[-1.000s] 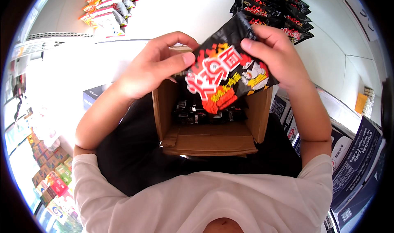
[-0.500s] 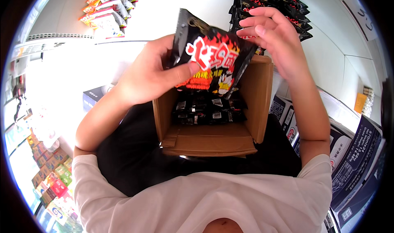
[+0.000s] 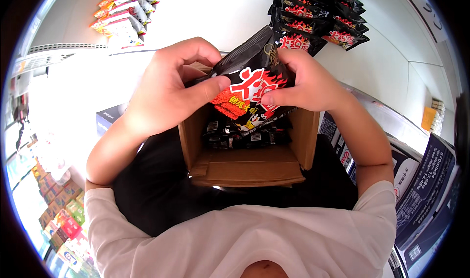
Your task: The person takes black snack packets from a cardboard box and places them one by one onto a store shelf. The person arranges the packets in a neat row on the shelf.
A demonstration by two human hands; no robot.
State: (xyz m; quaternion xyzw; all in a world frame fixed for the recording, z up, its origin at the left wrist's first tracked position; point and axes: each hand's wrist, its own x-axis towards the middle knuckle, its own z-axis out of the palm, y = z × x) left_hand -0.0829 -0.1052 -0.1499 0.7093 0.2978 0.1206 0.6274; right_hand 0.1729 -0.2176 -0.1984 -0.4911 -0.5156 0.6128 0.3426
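Between my two hands, above an opened cardboard box (image 3: 247, 173), I hold a black snack bag (image 3: 254, 65) with red flame print, tilted with its crimped end up. My left hand (image 3: 176, 82) grips its left side, thumb across the front, fingers hidden behind. On the right side, my right hand (image 3: 306, 82) pinches it with the thumb in front. More black bags (image 3: 240, 136) lie inside the box, partly covered by the held one. Similar black bags (image 3: 298, 21) stand in rows on the white shelf just beyond my right hand.
White and orange bags (image 3: 128, 16) line the shelf at the far left. Dark blue cartons (image 3: 423, 190) stand along my right, and another blue box (image 3: 108, 119) sits beyond my left forearm. Colourful packages (image 3: 71, 224) are stacked low at the left edge.
My right hand has come down from beside the shelf rows and taken hold of the bag's right side. The bag has turned clockwise; the left hand keeps its grip.
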